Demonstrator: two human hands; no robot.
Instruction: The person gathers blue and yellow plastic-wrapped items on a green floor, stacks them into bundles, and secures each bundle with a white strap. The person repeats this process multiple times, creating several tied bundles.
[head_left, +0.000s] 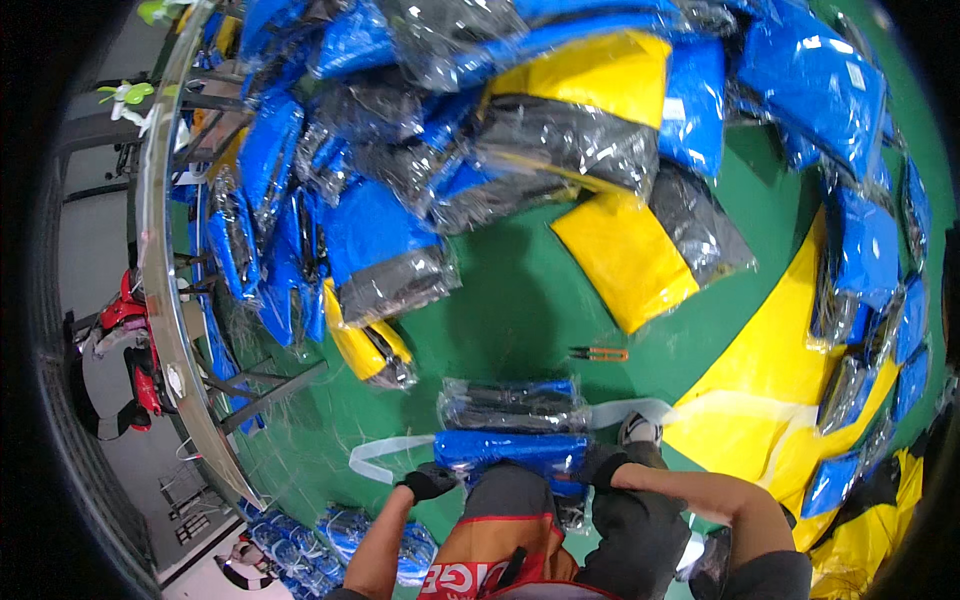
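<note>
A blue folded package in clear plastic (510,447) lies across in front of my knees. My left hand (432,483), in a dark glove, closes on its left end. At the other end, my right hand (600,465), also gloved, grips it, its fingers partly hidden. Just beyond lies a black and blue plastic-wrapped package (515,405). A whitish translucent strap (372,462) loops out on the left and also runs off to the right. Orange-handled thread snips (602,354) rest on the green floor further ahead.
Blue, black and yellow wrapped packages (570,135) are heaped ahead. One yellow and black package (630,260) lies nearer. A yellow sheet (745,370) spreads at right beside more blue packages (865,255). A table edge (158,250) curves along the left; bundled packages (375,540) sit lower left.
</note>
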